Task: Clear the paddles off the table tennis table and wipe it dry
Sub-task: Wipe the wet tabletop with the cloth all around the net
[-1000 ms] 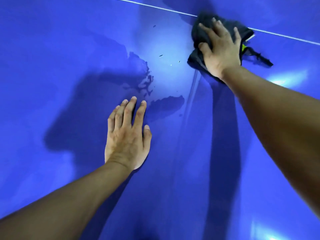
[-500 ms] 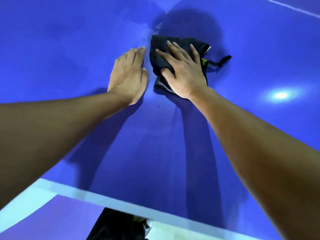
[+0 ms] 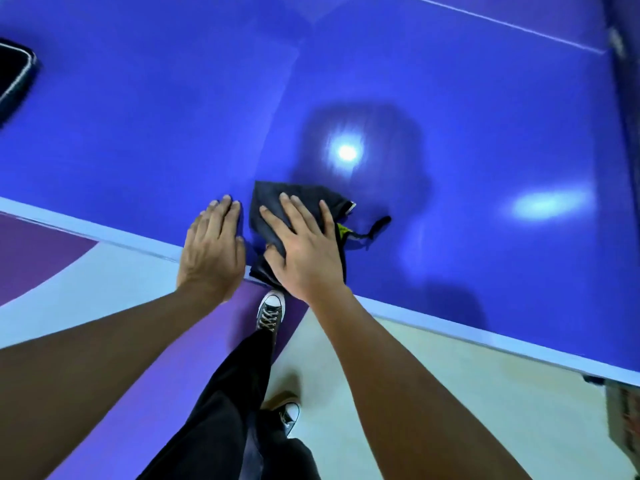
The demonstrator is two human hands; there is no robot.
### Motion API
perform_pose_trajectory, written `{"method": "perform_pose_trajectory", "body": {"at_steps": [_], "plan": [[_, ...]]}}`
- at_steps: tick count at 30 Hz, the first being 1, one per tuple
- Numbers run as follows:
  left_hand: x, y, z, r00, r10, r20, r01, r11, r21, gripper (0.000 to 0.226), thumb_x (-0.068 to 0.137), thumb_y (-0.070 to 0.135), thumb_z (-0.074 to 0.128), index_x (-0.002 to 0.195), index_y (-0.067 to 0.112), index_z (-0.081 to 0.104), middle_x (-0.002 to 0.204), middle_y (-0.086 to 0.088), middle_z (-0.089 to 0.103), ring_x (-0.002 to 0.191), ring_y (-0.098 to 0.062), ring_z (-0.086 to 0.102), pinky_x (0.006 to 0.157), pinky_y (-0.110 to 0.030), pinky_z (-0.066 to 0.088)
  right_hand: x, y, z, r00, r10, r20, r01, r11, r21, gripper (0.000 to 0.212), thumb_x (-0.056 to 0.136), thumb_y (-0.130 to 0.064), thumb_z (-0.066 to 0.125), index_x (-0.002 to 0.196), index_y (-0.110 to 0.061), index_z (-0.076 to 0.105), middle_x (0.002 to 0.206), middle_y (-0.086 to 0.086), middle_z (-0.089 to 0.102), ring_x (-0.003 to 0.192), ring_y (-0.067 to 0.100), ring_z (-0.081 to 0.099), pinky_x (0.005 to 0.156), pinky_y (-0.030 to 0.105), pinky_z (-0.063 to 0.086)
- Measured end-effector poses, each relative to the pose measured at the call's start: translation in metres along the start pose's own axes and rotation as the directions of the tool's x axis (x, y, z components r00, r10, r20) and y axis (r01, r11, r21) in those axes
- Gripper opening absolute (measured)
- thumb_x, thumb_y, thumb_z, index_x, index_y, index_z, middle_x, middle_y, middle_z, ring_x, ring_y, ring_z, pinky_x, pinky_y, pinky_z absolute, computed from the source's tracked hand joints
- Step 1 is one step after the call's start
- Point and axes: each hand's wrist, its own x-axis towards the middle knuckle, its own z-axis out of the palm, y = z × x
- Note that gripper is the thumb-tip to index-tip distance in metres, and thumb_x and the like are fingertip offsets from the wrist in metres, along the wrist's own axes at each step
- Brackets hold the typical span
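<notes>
Pressing down on a dark cloth (image 3: 266, 206), the right hand (image 3: 304, 251) lies flat, fingers straight and spread, thumb laid against the cloth's left side; I see it gripping nothing. The cloth sits bunched at the near edge of the blue table (image 3: 450, 133), its lower corner reaching the pale edge band. A yellow-green patch shows by the little finger, and a short dark cord (image 3: 379, 225) trails off to the right on the surface. Just to the left, apart from the cloth, the left hand (image 3: 211, 247) rests palm down on the same edge, fingers straight and close together, its heel hanging past the band.

Toward the table's far left edge a dark object (image 3: 14, 74) with pale trim is cut by the frame; it may be a case or bag, but on my feed I cannot tell, nor whether anything is in it.

Lamp glare (image 3: 347, 152) shines on the surface beyond the cloth, and a thin white line (image 3: 502, 26) crosses the far right corner. Below the edge I see a black laced shoe (image 3: 270, 311), a black trouser leg (image 3: 221, 410), and a purple and cream floor (image 3: 450, 393).
</notes>
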Motion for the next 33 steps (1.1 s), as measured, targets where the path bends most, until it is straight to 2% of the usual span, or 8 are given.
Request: {"method": "perform_pose_trajectory", "body": {"at_steps": [5,9,12,16,21,25,29,33], "plan": [[-0.022,0.028,0.003,0.993,0.119,-0.008,-0.119,0.993,0.0,0.059,0.094,0.023,0.034,0.148,0.001,0.042,0.155,-0.018,0.04,0.141,-0.039,0.039,0.118,-0.051,0.031,-0.049,0.039,-0.011,0.976,0.206,-0.069,-0.207,0.978,0.002,0.059,0.093,-0.044,0.045,0.152,-0.034,0.048,0.164,0.001,0.037,0.153,0.016,0.029,0.126,0.052,0.012],[-0.017,0.061,0.009,0.979,0.202,-0.02,-0.202,0.979,-0.007,0.059,0.094,0.025,0.031,0.146,0.003,0.045,0.153,-0.016,0.043,0.139,-0.037,0.043,0.116,-0.05,0.034,-0.08,0.097,-0.026,0.895,0.43,-0.117,-0.44,0.895,-0.079,0.062,0.095,-0.051,0.036,0.156,-0.038,0.039,0.167,-0.003,0.031,0.155,0.013,0.023,0.127,0.052,0.009],[0.004,0.094,0.016,0.959,0.282,-0.029,-0.283,0.959,-0.036,0.055,0.095,0.024,0.034,0.145,0.003,0.048,0.152,-0.017,0.044,0.138,-0.038,0.044,0.115,-0.052,0.035,-0.081,0.127,-0.036,0.84,0.523,-0.142,-0.538,0.838,-0.094,0.063,0.095,-0.053,0.029,0.157,-0.04,0.034,0.168,-0.004,0.028,0.156,0.013,0.019,0.127,0.052,0.005],[0.042,0.128,0.026,0.93,0.368,-0.024,-0.368,0.93,-0.019,0.051,0.095,0.022,0.043,0.142,0.004,0.052,0.152,-0.016,0.045,0.139,-0.036,0.043,0.117,-0.05,0.034,-0.062,0.147,-0.037,0.813,0.558,-0.167,-0.578,0.809,-0.108,0.064,0.096,-0.055,0.027,0.158,-0.04,0.031,0.169,-0.004,0.024,0.157,0.012,0.014,0.127,0.051,0.003],[0.107,0.163,0.032,0.904,0.428,0.009,-0.427,0.904,-0.028,0.047,0.095,0.015,0.056,0.14,0.004,0.052,0.151,-0.017,0.045,0.143,-0.036,0.038,0.119,-0.048,0.031,-0.018,0.211,-0.056,0.824,0.552,-0.128,-0.565,0.817,-0.116,0.064,0.097,-0.055,0.024,0.159,-0.041,0.028,0.17,-0.006,0.019,0.157,0.009,0.009,0.127,0.049,-0.001],[0.153,0.181,0.031,0.897,0.439,0.05,-0.439,0.898,-0.018,0.048,0.097,0.018,0.052,0.143,0.006,0.05,0.153,-0.015,0.043,0.144,-0.034,0.037,0.12,-0.048,0.03,0.002,0.251,-0.069,0.841,0.523,-0.139,-0.54,0.826,-0.161,0.062,0.097,-0.052,0.029,0.159,-0.041,0.028,0.169,-0.006,0.023,0.156,0.009,0.015,0.128,0.047,0.004],[0.207,0.204,0.031,0.894,0.444,0.064,-0.443,0.896,-0.033,0.053,0.096,0.026,0.035,0.143,0.006,0.05,0.152,-0.015,0.045,0.144,-0.034,0.038,0.119,-0.048,0.032,0.034,0.307,-0.085,0.838,0.526,-0.149,-0.544,0.828,-0.135,0.063,0.095,-0.05,0.034,0.157,-0.043,0.032,0.168,-0.006,0.027,0.156,0.008,0.017,0.128,0.047,0.008],[0.255,0.234,0.041,0.87,0.49,0.049,-0.49,0.872,-0.028,0.049,0.097,0.02,0.05,0.144,0.005,0.048,0.154,-0.016,0.042,0.146,-0.034,0.035,0.12,-0.048,0.029,0.061,0.354,-0.097,0.786,0.591,-0.18,-0.614,0.779,-0.122,0.062,0.094,-0.051,0.034,0.156,-0.044,0.034,0.167,-0.007,0.028,0.155,0.007,0.019,0.128,0.046,0.008]]}}
